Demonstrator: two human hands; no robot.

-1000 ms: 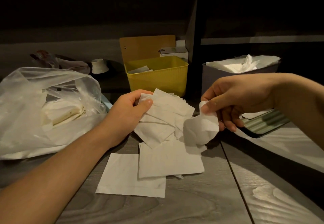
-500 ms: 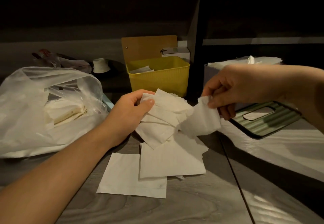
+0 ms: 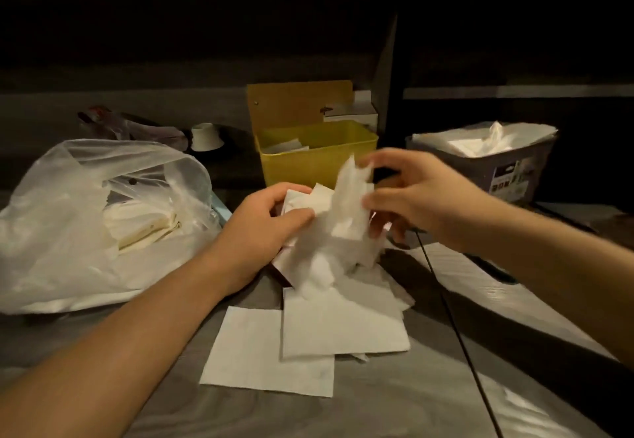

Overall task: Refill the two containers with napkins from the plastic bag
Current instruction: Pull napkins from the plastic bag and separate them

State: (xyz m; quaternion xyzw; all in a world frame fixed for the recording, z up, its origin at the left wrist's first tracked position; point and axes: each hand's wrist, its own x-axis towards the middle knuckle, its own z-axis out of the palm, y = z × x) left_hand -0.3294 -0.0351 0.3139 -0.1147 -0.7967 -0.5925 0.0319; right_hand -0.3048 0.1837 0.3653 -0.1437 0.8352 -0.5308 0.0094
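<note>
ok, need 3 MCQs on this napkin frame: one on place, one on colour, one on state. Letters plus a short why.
1. Where is the plastic bag?
A. right of the yellow container
B. left of the left hand
C. inside the grey container

2. What colour is the container directly behind the hands?
A. yellow
B. red
C. blue

3. What is the left hand doing?
A. resting flat on the table
B. reaching into the bag
C. gripping a fan of napkins

Answers:
1 B, the bag lies on the table at the left edge of the view.
2 A, its walls are yellow; the grey container sits to the right.
3 C, thumb and fingers close on the napkins, while the right hand pinches one sheet.
</note>
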